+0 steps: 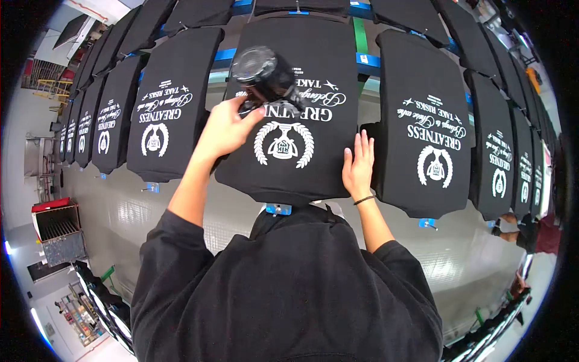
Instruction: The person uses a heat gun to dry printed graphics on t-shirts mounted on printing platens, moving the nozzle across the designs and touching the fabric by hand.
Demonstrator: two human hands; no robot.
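Stretched over a board in front of me is a black T-shirt (286,181), with white lettering and a wreath emblem (283,146) that read upside down from here. My left hand (232,128) is closed on a dark, shiny, partly see-through rounded object (259,75) held over the lettering. Its exact kind is not clear, and it hides part of the print. Flat along the shirt's right edge lies my right hand (360,163), fingers extended, holding nothing.
Printed black shirts on boards stand left (172,114) and right (425,133) in a curved row, with blue brackets (278,209) beneath. More dark boards (301,6) line the far side. A red-topped metal bin (60,235) stands left. Part of another person (525,232) shows far right.
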